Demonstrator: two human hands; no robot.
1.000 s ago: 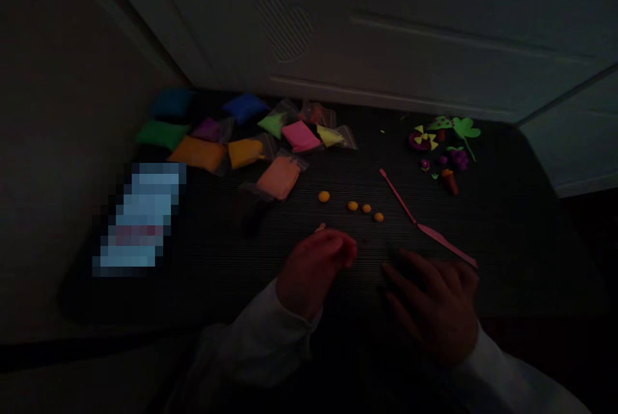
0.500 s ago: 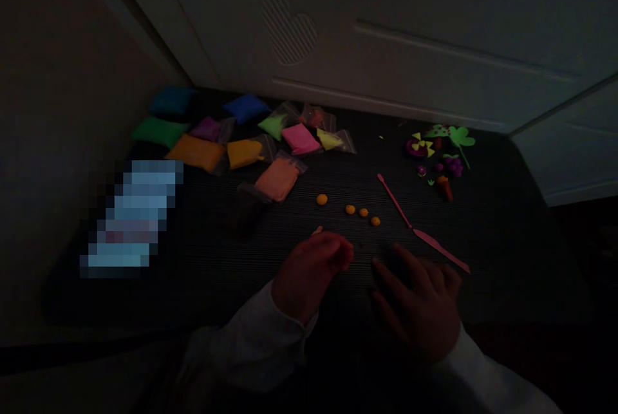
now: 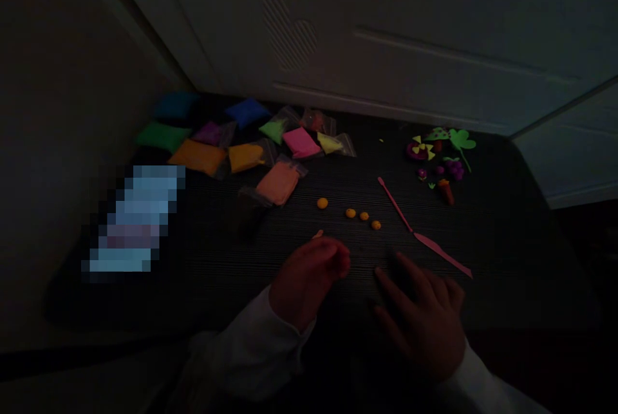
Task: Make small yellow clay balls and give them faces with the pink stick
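Observation:
My left hand (image 3: 306,282) is closed, its fingers curled inward just above the dark table; whatever it may hold is hidden. A small peach-coloured piece (image 3: 317,234) shows just beyond its knuckles. To its right, my right hand (image 3: 425,317) is spread palm down with nothing visible in it. Beyond both hands lie a plain orange ball (image 3: 322,203) and a short row of speckled orange balls (image 3: 364,216). Near the right hand's far side rest a thin pink stick tool (image 3: 396,205) and a pink knife-shaped tool (image 3: 441,254), end to end.
Bags of coloured clay, among them a peach bag (image 3: 279,183) and a pink one (image 3: 301,143), lie at the back left. A blurred, glowing screen (image 3: 138,217) is at the left. Small clay figures, including purple grapes (image 3: 454,169), sit back right. A white panel (image 3: 410,73) stands behind the table.
My right hand has shifted slightly toward me and to the right, its fingers still spread. The left hand stays curled. The whole view has tilted a little.

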